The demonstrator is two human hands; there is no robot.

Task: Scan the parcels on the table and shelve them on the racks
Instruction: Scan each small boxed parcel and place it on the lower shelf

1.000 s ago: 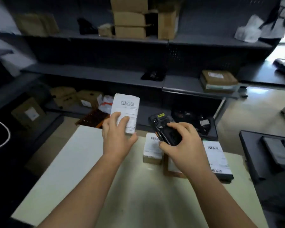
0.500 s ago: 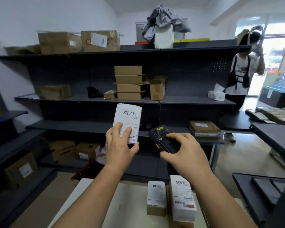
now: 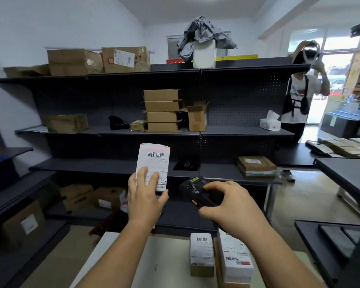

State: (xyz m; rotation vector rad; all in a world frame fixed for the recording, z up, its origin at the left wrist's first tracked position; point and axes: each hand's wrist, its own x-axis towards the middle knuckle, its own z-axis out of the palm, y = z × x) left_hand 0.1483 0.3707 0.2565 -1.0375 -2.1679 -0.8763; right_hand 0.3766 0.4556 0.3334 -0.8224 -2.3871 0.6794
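My left hand (image 3: 145, 196) holds a small white-labelled parcel (image 3: 154, 161) upright at chest height, barcode facing me, with a red scan line across its top edge. Just to its right, my right hand (image 3: 231, 206) grips a black handheld scanner (image 3: 195, 190) whose head points at the parcel. Two more labelled parcels (image 3: 202, 253) (image 3: 234, 257) lie on the pale table (image 3: 146, 265) below my right arm. The dark shelf rack (image 3: 116, 166) stands straight ahead.
Cardboard boxes (image 3: 163, 111) are stacked on the middle shelf, others on the top (image 3: 125, 59) and bottom shelves. A flat parcel (image 3: 257, 167) lies on the lower right shelf. A person (image 3: 301, 94) stands at the rack's right end. Dark tables (image 3: 345, 171) stand to the right.
The view has tilted up from the table to the racks. Both hands rose with the parcel and scanner, and a red scan line now shows on the parcel's top.
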